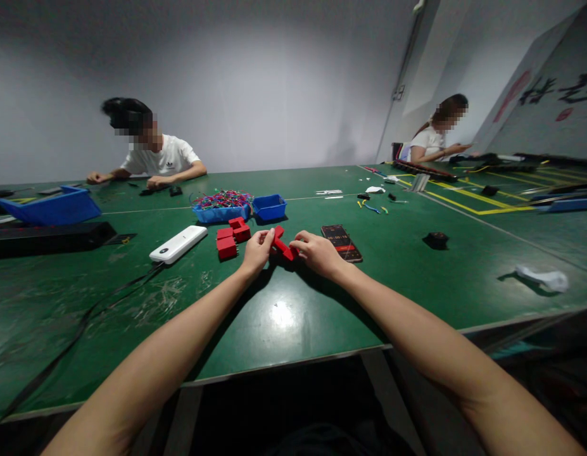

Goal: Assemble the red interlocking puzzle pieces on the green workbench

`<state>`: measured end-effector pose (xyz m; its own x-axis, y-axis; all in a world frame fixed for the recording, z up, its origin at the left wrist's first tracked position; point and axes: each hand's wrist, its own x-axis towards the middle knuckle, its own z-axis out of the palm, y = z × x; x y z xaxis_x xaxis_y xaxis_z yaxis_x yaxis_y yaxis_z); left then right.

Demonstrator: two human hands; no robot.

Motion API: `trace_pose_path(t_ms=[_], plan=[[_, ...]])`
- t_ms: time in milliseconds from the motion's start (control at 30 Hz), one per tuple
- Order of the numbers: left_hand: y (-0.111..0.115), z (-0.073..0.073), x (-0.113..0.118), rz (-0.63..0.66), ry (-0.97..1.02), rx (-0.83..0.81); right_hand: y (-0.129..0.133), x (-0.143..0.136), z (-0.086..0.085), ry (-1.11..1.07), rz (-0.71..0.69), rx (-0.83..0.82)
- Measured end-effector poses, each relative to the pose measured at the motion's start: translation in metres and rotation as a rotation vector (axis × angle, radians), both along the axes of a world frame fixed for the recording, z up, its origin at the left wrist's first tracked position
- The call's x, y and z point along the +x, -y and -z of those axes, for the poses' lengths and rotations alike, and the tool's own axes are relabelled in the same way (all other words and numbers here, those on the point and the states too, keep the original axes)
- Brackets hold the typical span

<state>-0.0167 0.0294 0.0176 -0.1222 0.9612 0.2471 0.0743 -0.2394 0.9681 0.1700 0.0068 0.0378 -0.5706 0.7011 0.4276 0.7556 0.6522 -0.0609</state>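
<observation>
My left hand [258, 248] and my right hand [316, 252] meet over the green table [284, 316], both gripping one red plastic piece [282, 245] between their fingertips. The piece is tilted, one end up by my left fingers. Just left of my left hand lie three small red blocks [231, 235]. A black phone [341, 242] with a lit screen lies right of my right hand.
A white power bank [178, 244] with a black cable lies at left. Behind are a blue tray of coloured wires [221, 204], a small blue bin [269, 206] and a larger blue bin [50, 206]. Two other people sit at the far side. A white rag [542, 277] lies at right.
</observation>
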Motion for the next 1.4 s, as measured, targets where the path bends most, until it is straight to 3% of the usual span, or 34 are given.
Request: trace_pose_path(t_ms=[367,533,733,933,1400], plan=[[-0.014,0.007,-0.007,-0.029,0.228,-0.131,-0.005,0.000,0.006,-0.321,0.075,-0.139],[-0.011,0.005,-0.005,0.077,0.285,-0.108,-0.008,0.000,0.009,-0.374,0.026,-0.152],[-0.005,0.001,0.001,0.206,0.421,-0.111,-0.005,-0.001,0.008,-0.435,0.118,-0.223],[-0.001,-0.002,0.003,0.334,0.512,-0.143,-0.004,-0.004,0.007,-0.500,0.093,-0.246],[0.001,-0.003,0.001,0.423,0.488,-0.237,-0.006,-0.003,0.008,-0.571,0.081,-0.151]])
